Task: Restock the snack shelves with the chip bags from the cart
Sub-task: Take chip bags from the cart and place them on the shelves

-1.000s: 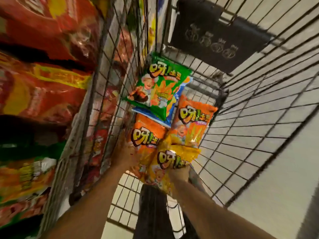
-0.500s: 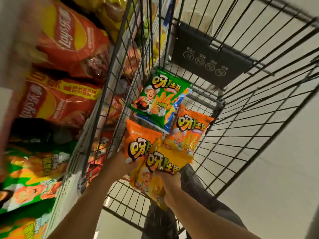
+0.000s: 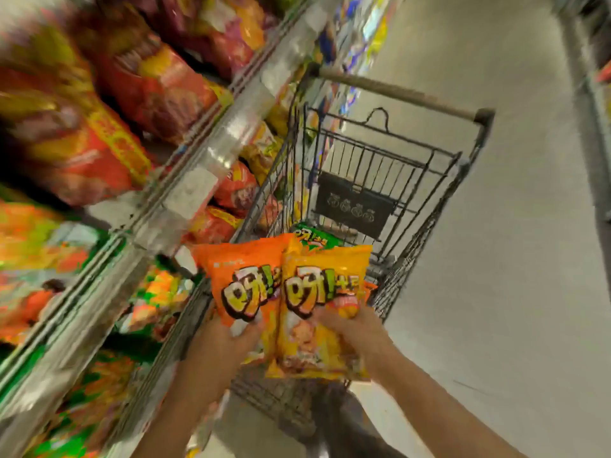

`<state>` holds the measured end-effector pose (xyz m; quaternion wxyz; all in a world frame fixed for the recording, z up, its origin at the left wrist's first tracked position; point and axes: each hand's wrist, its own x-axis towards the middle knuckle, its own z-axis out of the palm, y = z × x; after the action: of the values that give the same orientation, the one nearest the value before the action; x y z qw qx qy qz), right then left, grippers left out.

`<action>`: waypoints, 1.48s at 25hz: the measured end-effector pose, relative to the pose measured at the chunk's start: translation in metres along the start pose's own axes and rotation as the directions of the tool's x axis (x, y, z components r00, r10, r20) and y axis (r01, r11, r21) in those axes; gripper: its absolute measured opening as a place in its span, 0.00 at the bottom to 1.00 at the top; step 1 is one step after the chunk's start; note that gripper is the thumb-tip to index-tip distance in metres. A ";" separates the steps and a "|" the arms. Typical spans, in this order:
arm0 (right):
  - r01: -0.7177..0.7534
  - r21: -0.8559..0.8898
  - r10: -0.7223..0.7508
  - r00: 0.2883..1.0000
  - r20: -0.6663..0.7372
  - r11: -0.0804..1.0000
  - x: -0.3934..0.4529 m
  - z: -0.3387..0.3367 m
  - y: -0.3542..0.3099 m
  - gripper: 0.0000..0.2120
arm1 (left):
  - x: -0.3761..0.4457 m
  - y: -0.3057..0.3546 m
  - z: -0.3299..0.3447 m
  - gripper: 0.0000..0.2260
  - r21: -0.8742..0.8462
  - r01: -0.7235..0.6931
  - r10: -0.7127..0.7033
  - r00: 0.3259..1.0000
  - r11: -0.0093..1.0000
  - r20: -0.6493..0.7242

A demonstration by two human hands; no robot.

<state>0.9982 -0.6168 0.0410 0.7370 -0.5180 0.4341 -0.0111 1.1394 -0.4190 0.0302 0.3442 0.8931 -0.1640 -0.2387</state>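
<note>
My left hand [image 3: 228, 338] grips an orange chip bag [image 3: 244, 276] by its lower part. My right hand [image 3: 353, 328] grips a yellow chip bag [image 3: 317, 325] beside it, and the two bags overlap. Both bags are held up above the near end of the wire cart [image 3: 426, 180]. Behind them a green chip bag [image 3: 310, 236] lies in the cart, mostly hidden. The snack shelves [image 3: 185, 193] run along the left, blurred.
Red chip bags [image 3: 155, 87] fill the upper shelf, and green and orange bags [image 3: 36, 259] fill the shelf below. The cart handle [image 3: 396, 94] lies at the far end. Grey aisle floor [image 3: 529, 259] stretches to the right. Another shelf edge [image 3: 595, 77] shows at far right.
Both hands have lifted the orange and yellow bags up out of the cart basket. The view has risen and swung toward the shelves.
</note>
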 end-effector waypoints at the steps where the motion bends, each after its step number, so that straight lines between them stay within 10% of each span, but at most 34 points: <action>1: 0.043 0.000 -0.043 0.999 0.026 0.999 -0.023 -0.008 -0.011 0.16 | -0.020 0.010 -0.007 0.12 -0.061 -0.028 0.026 0.999 0.998 -0.033; 8: 0.188 0.019 -0.184 0.929 0.322 0.982 -0.159 -0.039 -0.040 0.26 | -0.139 0.064 -0.058 0.23 -0.321 -0.294 0.217 0.942 0.900 -0.256; 17: 0.412 -0.037 -0.386 0.878 0.283 0.911 -0.227 -0.034 -0.058 0.40 | -0.226 0.062 -0.116 0.37 -0.410 -0.410 0.273 0.895 0.815 -0.352; 22: 0.514 -0.114 -0.459 0.829 0.319 0.850 -0.248 -0.028 -0.077 0.41 | -0.266 0.056 -0.121 0.13 -0.422 -0.418 0.215 0.868 0.805 -0.448; 30: 0.624 -0.146 -0.503 0.728 0.467 0.768 -0.266 -0.017 -0.105 0.40 | -0.324 0.066 -0.120 0.12 -0.469 -0.411 0.054 0.794 0.782 -0.606; 37: 0.685 -0.282 -0.442 0.676 0.590 0.671 -0.268 -0.029 -0.123 0.47 | -0.372 0.086 -0.077 0.31 -0.546 -0.382 -0.123 0.727 0.746 -0.676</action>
<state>0.8653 -0.5709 0.3016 0.6228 -0.7813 0.0394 -0.0109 0.8603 -0.2684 0.2567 0.6851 0.7233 -0.0003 0.0865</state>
